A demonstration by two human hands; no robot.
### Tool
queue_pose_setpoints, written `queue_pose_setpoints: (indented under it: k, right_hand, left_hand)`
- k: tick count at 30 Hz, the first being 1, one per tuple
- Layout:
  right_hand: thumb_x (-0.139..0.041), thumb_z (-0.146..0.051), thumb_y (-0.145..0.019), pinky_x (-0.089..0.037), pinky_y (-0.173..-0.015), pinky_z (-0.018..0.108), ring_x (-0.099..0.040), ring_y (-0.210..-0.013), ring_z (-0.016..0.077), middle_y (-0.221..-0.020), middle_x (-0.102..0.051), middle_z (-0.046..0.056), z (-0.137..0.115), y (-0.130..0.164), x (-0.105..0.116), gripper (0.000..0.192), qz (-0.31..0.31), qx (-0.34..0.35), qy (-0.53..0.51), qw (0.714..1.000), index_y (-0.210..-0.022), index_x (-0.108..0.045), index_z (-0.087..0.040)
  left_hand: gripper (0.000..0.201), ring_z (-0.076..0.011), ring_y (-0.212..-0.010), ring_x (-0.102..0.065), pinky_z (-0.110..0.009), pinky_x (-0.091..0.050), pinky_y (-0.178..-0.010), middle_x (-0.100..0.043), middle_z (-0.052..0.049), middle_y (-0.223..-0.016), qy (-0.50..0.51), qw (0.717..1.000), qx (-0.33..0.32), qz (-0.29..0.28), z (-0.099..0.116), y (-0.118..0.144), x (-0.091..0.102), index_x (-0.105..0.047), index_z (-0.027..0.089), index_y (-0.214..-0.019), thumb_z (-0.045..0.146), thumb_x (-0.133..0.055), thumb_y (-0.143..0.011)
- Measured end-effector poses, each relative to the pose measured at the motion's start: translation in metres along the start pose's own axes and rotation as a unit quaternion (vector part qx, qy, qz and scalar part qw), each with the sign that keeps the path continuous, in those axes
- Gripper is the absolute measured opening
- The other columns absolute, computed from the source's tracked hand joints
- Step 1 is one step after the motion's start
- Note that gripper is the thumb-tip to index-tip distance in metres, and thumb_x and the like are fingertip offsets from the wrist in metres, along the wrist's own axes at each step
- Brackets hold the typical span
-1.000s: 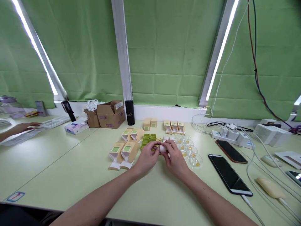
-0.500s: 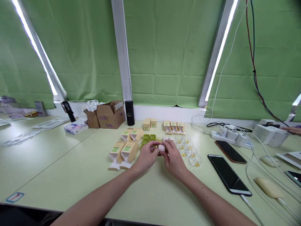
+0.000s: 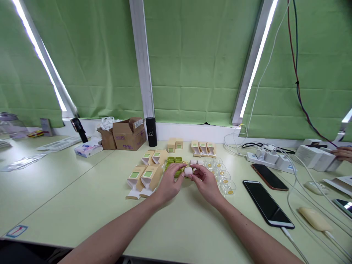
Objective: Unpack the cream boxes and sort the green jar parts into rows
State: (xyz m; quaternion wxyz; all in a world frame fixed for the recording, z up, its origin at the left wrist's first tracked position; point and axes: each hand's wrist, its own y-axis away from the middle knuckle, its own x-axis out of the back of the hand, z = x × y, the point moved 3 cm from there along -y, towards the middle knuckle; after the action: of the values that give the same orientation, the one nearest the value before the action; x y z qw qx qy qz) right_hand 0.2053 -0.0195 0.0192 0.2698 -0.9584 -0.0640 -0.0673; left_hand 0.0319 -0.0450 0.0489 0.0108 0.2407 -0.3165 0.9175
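I see a wide pale-green table, matte and smooth, under green cloth blinds. On it stand tan cardboard cartons with green labels, left of the hands, and clear plastic cups with yellow centres, right of them. Between these lie small green trays. My left hand and right hand meet just in front of the trays, both pinching one small white cap, rounded and glossy. It sits between the fingertips, held just above the table; the two hands look equally near. Its long axis I cannot tell. A black phone lies well apart, at right.
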Motion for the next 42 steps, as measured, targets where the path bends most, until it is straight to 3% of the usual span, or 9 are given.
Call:
queue_pose_setpoints:
  k: [3, 6, 11, 18, 23, 28, 38, 42]
  right_hand:
    - [-0.072, -0.034, -0.087, -0.062, -0.076, 0.035, -0.070, -0.081, 0.0195, -0.095, -0.073, 0.007, -0.003, 0.001, -0.001, 0.034, 0.007, 0.003, -0.016, 1.000, -0.118, -0.070, -0.021]
    - [-0.073, -0.036, -0.088, -0.063, -0.078, 0.035, -0.070, -0.085, 0.0192, -0.104, -0.071, 0.008, -0.007, 0.001, -0.001, 0.033, 0.013, 0.021, -0.029, 0.999, -0.118, -0.070, -0.023]
    - [-0.066, -0.049, -0.094, -0.064, -0.085, 0.038, -0.073, -0.094, 0.0214, -0.115, -0.072, 0.011, -0.011, 0.002, 0.000, 0.040, 0.007, 0.008, -0.067, 0.998, -0.124, -0.066, -0.023]
    - [-0.057, -0.056, -0.099, -0.063, -0.075, 0.037, -0.073, -0.073, 0.0198, -0.087, -0.075, 0.006, -0.008, 0.005, -0.003, 0.048, -0.022, -0.033, -0.052, 0.998, -0.129, -0.064, -0.018]
    - [-0.060, -0.054, -0.098, -0.063, -0.071, 0.034, -0.073, -0.071, 0.0190, -0.083, -0.072, 0.004, -0.011, 0.006, -0.005, 0.041, -0.024, -0.011, -0.037, 0.999, -0.121, -0.065, -0.020]
    - [-0.057, -0.050, -0.100, -0.063, -0.071, 0.033, -0.071, -0.074, 0.0187, -0.083, -0.070, 0.003, -0.011, 0.007, -0.008, 0.036, -0.035, 0.010, -0.017, 0.999, -0.121, -0.064, -0.022]
    - [-0.047, -0.038, -0.105, -0.062, -0.077, 0.035, -0.073, -0.087, 0.0214, -0.105, -0.074, 0.010, -0.012, 0.010, -0.005, 0.035, -0.022, 0.069, 0.084, 0.994, -0.133, -0.060, -0.021]
    - [-0.045, -0.030, -0.104, -0.060, -0.079, 0.036, -0.073, -0.092, 0.0226, -0.113, -0.075, 0.011, -0.020, 0.011, -0.005, 0.032, -0.027, 0.098, 0.126, 0.987, -0.129, -0.063, -0.022]
  left_hand:
    - [0.039, -0.0319, -0.124, -0.052, -0.054, -0.051, -0.103, -0.066, -0.014, -0.128, -0.123, 0.986, -0.115, 0.004, 0.011, 0.001, 0.004, -0.063, 0.019, -0.132, 0.023, -0.064, -0.093]
    - [0.036, -0.0309, -0.118, -0.051, -0.052, -0.052, -0.098, -0.066, -0.013, -0.125, -0.190, 0.969, -0.159, 0.008, 0.016, 0.001, 0.004, -0.064, 0.021, -0.131, 0.020, -0.062, -0.095]
    - [0.033, -0.0297, -0.117, -0.049, -0.049, -0.053, -0.096, -0.064, -0.013, -0.123, -0.226, 0.958, -0.175, 0.018, 0.015, 0.002, 0.002, -0.064, 0.020, -0.131, 0.018, -0.057, -0.098]
    - [0.041, -0.0315, -0.120, -0.045, -0.053, -0.050, -0.101, -0.059, -0.015, -0.128, -0.265, 0.946, -0.187, 0.021, 0.019, 0.007, 0.000, -0.060, 0.021, -0.137, 0.013, -0.054, -0.097]
    - [0.051, -0.0328, -0.117, -0.049, -0.054, -0.052, -0.098, -0.059, -0.016, -0.126, -0.282, 0.939, -0.198, -0.013, 0.025, 0.008, -0.003, -0.053, 0.021, -0.145, 0.016, -0.058, -0.094]
    - [0.044, -0.0281, -0.107, -0.058, -0.046, -0.056, -0.088, -0.062, -0.014, -0.117, -0.287, 0.934, -0.210, -0.015, 0.023, 0.008, -0.005, -0.054, 0.021, -0.143, 0.017, -0.053, -0.099]
    - [0.033, -0.0272, -0.107, -0.064, -0.043, -0.059, -0.087, -0.065, -0.016, -0.116, -0.315, 0.913, -0.258, 0.013, 0.024, 0.010, -0.006, -0.057, 0.017, -0.135, 0.019, -0.052, -0.103]
    - [0.033, -0.0277, -0.108, -0.066, -0.043, -0.060, -0.086, -0.066, -0.016, -0.116, -0.316, 0.911, -0.264, 0.013, 0.024, 0.011, -0.008, -0.057, 0.018, -0.135, 0.020, -0.049, -0.104]
